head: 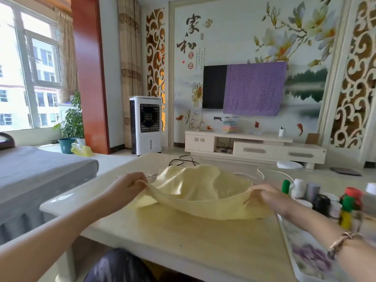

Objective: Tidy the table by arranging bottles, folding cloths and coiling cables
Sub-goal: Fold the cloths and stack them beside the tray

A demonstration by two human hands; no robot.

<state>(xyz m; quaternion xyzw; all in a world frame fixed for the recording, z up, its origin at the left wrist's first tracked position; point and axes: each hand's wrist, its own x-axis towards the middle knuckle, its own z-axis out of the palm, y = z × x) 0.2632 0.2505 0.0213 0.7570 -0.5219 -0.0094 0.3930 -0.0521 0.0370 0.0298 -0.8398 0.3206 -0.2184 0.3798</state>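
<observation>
A pale yellow cloth (201, 190) billows above the middle of the cream table (183, 237). My left hand (130, 185) grips its near left corner, and my right hand (264, 195) grips the near right corner, so the front edge sags between them. A black cable (184, 159) lies loose at the table's far edge behind the cloth. A white cable (262, 174) curls to the right of it. Several bottles (317, 196) with green, red, white and black caps stand clustered at the right.
A floral tray (305, 251) lies at the table's right front under my right forearm. A grey-covered sofa (40, 176) stands left of the table. Beyond are a white air cooler (145, 125), a TV cabinet (254, 147) and potted plants by the window.
</observation>
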